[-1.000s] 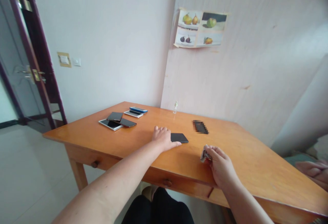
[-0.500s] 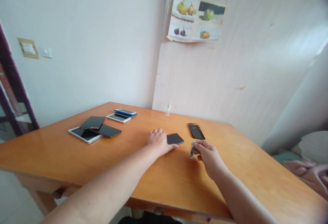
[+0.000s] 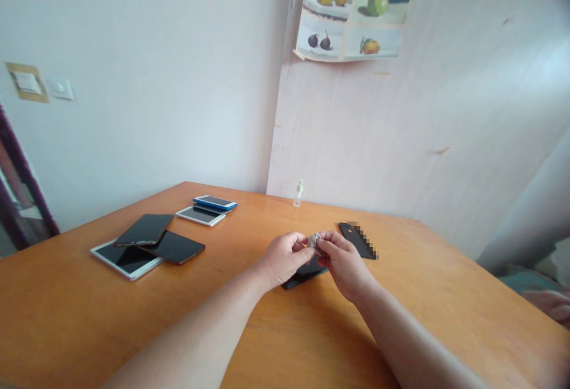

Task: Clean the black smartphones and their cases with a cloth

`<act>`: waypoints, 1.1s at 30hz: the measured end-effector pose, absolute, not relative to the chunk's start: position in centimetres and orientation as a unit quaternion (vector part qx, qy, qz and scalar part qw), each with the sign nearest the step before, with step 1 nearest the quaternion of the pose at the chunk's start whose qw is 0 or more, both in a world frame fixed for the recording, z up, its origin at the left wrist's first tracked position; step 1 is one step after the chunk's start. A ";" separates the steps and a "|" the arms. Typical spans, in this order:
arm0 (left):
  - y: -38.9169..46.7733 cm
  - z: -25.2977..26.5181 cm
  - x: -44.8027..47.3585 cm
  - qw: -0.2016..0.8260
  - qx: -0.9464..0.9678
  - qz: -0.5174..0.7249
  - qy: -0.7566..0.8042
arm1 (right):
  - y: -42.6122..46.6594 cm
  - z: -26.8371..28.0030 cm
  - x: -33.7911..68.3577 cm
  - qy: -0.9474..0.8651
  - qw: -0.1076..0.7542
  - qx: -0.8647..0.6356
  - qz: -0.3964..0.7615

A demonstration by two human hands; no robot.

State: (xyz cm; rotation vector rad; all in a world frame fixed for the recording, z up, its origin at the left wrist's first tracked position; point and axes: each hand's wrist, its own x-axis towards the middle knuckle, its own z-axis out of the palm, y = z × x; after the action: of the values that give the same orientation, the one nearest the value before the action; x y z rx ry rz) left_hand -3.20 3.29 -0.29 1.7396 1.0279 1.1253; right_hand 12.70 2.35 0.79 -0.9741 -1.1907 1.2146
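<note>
The 2 forearms [image 3: 205, 329] angle inward, left hand [image 3: 283, 260] and right hand [image 3: 346, 264] pinching.

Behind the wooden table [image 3: 445, 282] stand a pale wall [image 3: 164, 80] and a whitish panel [image 3: 378, 139] bearing a fruit print [image 3: 351, 18], with a dark door frame [image 3: 29, 181] left of the table.

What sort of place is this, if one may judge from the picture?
Probably a room in a home: there is a plain wooden table, a sheet of fruit pictures taped above it, and a wall switch.
</note>
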 end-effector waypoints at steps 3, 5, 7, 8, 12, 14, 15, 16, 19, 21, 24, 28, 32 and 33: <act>3.2 -0.5 -2.7 0.417 0.666 0.453 0.422 | 1.9 0.0 12.9 -0.505 0.549 -0.415 0.521; 3.2 -0.3 -2.6 0.431 0.640 0.467 0.431 | 1.7 -0.5 13.3 -0.490 0.547 -0.444 0.514; 3.2 0.0 -2.8 0.448 0.615 0.483 0.433 | 1.6 -0.8 13.6 -0.471 0.544 -0.477 0.506; 3.2 0.1 -2.9 0.452 0.605 0.491 0.434 | 1.6 -0.9 13.7 -0.463 0.544 -0.489 0.501; 3.1 0.4 -3.2 0.429 0.606 0.501 0.446 | 1.2 -0.6 13.6 -0.460 0.554 -0.484 0.497; 2.9 0.3 -3.1 0.419 0.621 0.490 0.446 | 0.9 -0.2 13.4 -0.482 0.546 -0.464 0.504; 2.8 0.3 -3.1 0.422 0.627 0.482 0.443 | 0.7 -0.1 13.3 -0.497 0.538 -0.455 0.507; 2.7 0.4 -3.0 0.428 0.631 0.475 0.439 | 0.6 -0.1 13.2 -0.510 0.527 -0.450 0.509; 2.3 0.6 -2.9 0.447 0.630 0.467 0.430 | 0.6 -0.2 13.2 -0.517 0.513 -0.458 0.510; 2.2 0.9 -2.9 0.451 0.616 0.480 0.433 | 0.8 -0.4 13.4 -0.499 0.524 -0.467 0.508; 2.3 1.2 -3.0 0.457 0.577 0.513 0.442 | 1.0 -0.4 13.7 -0.469 0.553 -0.464 0.509; 2.6 1.2 -3.1 0.468 0.536 0.540 0.449 | 0.9 -0.1 13.9 -0.436 0.577 -0.424 0.545; 2.8 0.8 -3.1 0.437 0.532 0.545 0.479 | 0.7 0.3 13.9 -0.422 0.580 -0.393 0.576; 2.9 0.7 -3.1 0.418 0.528 0.555 0.489 | 0.7 0.3 13.9 -0.421 0.580 -0.393 0.576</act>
State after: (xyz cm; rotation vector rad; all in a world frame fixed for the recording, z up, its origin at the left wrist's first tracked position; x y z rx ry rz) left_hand -3.14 2.86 0.70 1.3253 1.2269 1.3919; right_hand 13.88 0.68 0.32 -0.9186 -0.9838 1.3466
